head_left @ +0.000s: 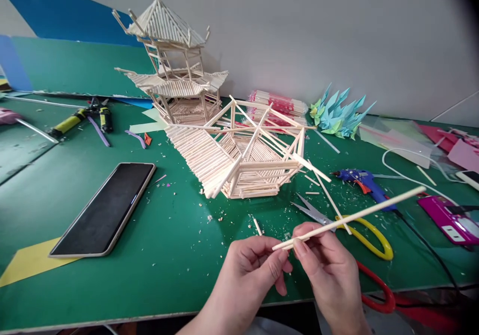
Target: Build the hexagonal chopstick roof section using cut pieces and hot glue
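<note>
My right hand (329,270) pinches a long thin wooden stick (366,209) between thumb and fingers; it slants up to the right. At the stick's lower end, my left hand (254,267) is closed, with thumb and fingers touching the tip. A second stick end seems to lie alongside there. Ahead stands a partly roofed wooden stick frame (258,165), its left roof panel covered in sticks and its other roof sections open. Scissors (364,238) with a yellow handle loop lie open beyond my right hand. A red handle loop (387,295) shows beside my right wrist.
A stick pagoda (179,85) stands at the back left, near bundled sticks (277,103) and a blue paper ornament (340,110). A phone (105,210) lies left, pliers (82,118) behind it. Right are a blue glue gun (366,185) and a magenta power strip (449,218) with cables.
</note>
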